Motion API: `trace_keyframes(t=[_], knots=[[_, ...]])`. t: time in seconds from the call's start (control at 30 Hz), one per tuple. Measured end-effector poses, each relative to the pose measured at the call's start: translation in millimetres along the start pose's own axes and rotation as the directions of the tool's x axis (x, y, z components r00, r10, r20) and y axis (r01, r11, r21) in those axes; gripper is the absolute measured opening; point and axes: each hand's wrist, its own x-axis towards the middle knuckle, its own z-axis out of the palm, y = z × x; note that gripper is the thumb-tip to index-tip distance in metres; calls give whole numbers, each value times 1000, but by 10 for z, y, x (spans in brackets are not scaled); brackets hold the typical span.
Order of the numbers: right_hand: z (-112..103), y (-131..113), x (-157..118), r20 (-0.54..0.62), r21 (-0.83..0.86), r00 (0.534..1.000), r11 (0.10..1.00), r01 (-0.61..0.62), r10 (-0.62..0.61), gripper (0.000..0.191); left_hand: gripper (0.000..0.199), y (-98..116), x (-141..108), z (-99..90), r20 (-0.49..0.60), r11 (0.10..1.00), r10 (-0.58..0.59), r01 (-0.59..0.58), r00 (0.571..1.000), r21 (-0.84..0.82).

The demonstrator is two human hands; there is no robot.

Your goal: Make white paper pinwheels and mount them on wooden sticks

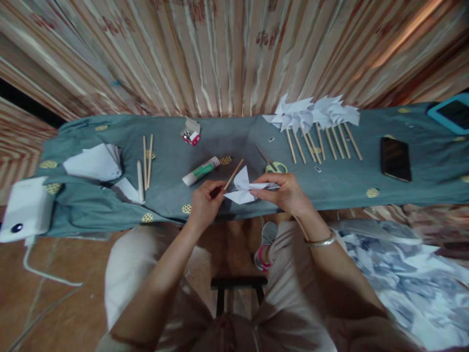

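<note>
Near the front edge of the cloth-covered table, my left hand (207,203) grips a thin wooden stick (234,174) that slants up to the right. My right hand (286,194) pinches a white paper pinwheel (242,189) by its right side. The pinwheel's left blade lies close to the stick; whether they touch, I cannot tell. Just beyond my right hand are scissors (276,167) with pale green handles. A glue stick (201,171) with a green label lies beyond my left hand.
White paper sheets (93,163), loose sticks (145,161) and a white device (27,208) are at the left. A small red box (190,132) stands at the back. Finished pinwheels (315,113) lie back right, near a black phone (395,159). A bag of paper (410,283) is below right.
</note>
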Motion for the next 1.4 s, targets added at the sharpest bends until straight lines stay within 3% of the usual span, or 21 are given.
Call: trace_keyframes(t=[0.13, 0.27, 0.47, 0.73, 0.93, 1.4], knots=[[55, -44, -113, 76, -40, 997, 999, 18, -15, 11, 16, 120, -522, 82, -91, 934, -197, 159, 976, -319], [132, -47, -212, 147, -70, 989, 998, 3, 7, 11, 16, 163, -817, 219, -10, 779, -392, 327, 920, -534], [234, 29, -193, 194, -254, 972, 950, 180, -132, 6, 21, -8, -904, 378, 60, 564, -581, 455, 812, -689], [329, 92, -101, 153, -390, 943, 859, 332, -295, 17, 29, -167, -948, 467, 124, 382, -670, 483, 732, -788], [381, 83, -63, 141, -437, 928, 819, 371, -345, 9, 31, -230, -968, 484, 124, 375, -700, 509, 703, -775], [437, 84, -56, 133, -456, 941, 823, 338, -313, 7, 29, -258, -971, 483, 126, 323, -731, 503, 671, -802]])
